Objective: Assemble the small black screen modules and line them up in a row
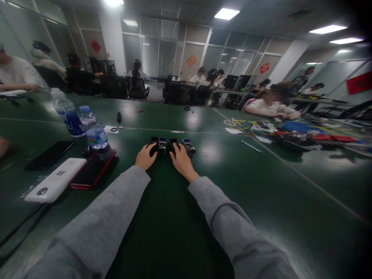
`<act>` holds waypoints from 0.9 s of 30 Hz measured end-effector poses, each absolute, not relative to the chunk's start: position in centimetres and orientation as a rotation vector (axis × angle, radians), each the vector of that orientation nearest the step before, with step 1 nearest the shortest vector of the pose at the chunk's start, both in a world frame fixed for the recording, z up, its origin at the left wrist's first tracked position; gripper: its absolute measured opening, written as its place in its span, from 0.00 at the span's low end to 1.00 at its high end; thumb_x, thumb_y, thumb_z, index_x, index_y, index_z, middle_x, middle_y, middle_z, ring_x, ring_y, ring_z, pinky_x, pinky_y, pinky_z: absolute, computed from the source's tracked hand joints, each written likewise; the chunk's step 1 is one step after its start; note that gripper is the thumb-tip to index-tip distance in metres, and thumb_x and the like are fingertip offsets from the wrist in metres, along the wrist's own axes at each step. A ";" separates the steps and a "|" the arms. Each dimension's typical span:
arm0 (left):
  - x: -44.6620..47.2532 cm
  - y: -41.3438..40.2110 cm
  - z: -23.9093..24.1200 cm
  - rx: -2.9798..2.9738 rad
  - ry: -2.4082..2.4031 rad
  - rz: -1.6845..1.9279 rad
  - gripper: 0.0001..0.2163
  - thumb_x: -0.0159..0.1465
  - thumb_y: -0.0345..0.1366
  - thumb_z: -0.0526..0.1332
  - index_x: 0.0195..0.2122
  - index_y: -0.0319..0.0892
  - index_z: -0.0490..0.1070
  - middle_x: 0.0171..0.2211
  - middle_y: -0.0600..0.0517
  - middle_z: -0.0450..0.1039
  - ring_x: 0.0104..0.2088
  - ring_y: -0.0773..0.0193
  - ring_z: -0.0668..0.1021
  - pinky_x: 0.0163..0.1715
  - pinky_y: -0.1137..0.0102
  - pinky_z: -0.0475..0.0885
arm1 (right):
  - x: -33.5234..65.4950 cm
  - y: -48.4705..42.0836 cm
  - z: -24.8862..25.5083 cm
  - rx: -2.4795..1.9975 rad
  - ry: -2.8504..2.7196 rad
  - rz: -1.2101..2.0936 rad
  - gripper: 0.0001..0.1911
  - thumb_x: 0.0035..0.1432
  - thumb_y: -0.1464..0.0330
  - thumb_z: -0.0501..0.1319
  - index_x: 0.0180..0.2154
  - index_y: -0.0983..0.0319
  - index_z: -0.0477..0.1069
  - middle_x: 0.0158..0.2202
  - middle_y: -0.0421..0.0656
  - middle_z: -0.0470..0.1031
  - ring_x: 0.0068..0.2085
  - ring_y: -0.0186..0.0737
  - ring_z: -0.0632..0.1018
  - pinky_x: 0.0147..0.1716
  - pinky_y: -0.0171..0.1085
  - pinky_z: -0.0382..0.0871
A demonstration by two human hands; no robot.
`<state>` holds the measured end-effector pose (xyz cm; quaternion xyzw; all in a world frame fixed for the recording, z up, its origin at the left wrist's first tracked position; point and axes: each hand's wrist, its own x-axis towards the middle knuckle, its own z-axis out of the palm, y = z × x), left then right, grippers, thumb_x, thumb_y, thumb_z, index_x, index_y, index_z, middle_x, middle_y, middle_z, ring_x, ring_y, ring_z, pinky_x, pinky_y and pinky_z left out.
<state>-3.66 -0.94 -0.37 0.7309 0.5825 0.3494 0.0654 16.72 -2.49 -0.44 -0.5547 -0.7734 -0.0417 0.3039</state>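
Both hands reach forward to a row of small electronic parts on the green table. The fingers of my left hand (146, 157) are wrapped round a small black block (154, 142) at the left end of the row. Just right of it stands a small circuit board with a bluish top (162, 145). My right hand (181, 159) grips another dark block (173, 142), its thumb on the near left side. Beside my right fingers lies a second circuit board with a pale bluish top (188, 145). The fingers partly hide both blocks, so their exact kind cannot be made out.
On the left are two water bottles (67, 113) (94, 130), a red-edged phone (94, 169), a white power bank (56, 180) and a dark phone (50, 155). A wrench (251, 146) and a pile of cables (308, 133) lie to the right. Several people sit around.
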 end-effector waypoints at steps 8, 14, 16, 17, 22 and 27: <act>-3.1 -1.3 -0.4 2.391 1.617 0.915 0.27 0.63 0.42 0.58 0.63 0.47 0.55 0.62 0.44 0.60 0.61 0.52 0.65 0.58 0.55 0.64 | 17.0 -2.2 -0.5 -1.438 -2.057 0.015 0.25 0.67 0.64 0.50 0.63 0.66 0.52 0.62 0.57 0.51 0.61 0.53 0.61 0.53 0.50 0.67; -3.0 -1.6 0.3 2.337 1.633 0.963 0.23 0.64 0.40 0.58 0.60 0.48 0.60 0.59 0.47 0.65 0.59 0.56 0.69 0.57 0.57 0.65 | 17.3 -1.9 -0.9 -1.381 -2.041 -0.003 0.26 0.65 0.67 0.53 0.62 0.66 0.53 0.62 0.57 0.52 0.61 0.53 0.61 0.54 0.51 0.66; -3.0 -1.6 0.4 2.329 1.639 0.980 0.22 0.63 0.40 0.59 0.59 0.48 0.62 0.58 0.47 0.66 0.57 0.56 0.70 0.57 0.57 0.66 | 17.4 -1.8 -1.0 -1.358 -2.044 0.010 0.27 0.63 0.68 0.54 0.62 0.65 0.53 0.62 0.57 0.51 0.62 0.53 0.60 0.55 0.51 0.65; -3.0 -1.6 0.4 2.325 1.644 0.984 0.22 0.63 0.40 0.60 0.58 0.48 0.63 0.58 0.47 0.67 0.57 0.56 0.71 0.56 0.57 0.66 | 17.4 -1.8 -1.0 -1.348 -2.046 0.016 0.28 0.62 0.69 0.55 0.62 0.65 0.53 0.62 0.57 0.51 0.62 0.52 0.59 0.56 0.51 0.65; -3.0 -1.7 0.6 2.308 1.675 0.983 0.21 0.61 0.42 0.62 0.56 0.49 0.65 0.56 0.49 0.68 0.54 0.56 0.73 0.54 0.59 0.69 | 17.4 -1.9 -0.8 -1.347 -2.049 0.042 0.30 0.60 0.70 0.59 0.61 0.65 0.53 0.61 0.56 0.51 0.62 0.52 0.59 0.57 0.50 0.63; -2.8 -2.1 1.1 2.306 1.718 0.998 0.20 0.61 0.45 0.62 0.54 0.49 0.67 0.54 0.49 0.70 0.51 0.56 0.75 0.51 0.60 0.71 | 17.4 -2.0 -0.4 -1.353 -2.032 0.049 0.27 0.61 0.71 0.59 0.60 0.63 0.56 0.61 0.55 0.53 0.61 0.51 0.62 0.55 0.50 0.65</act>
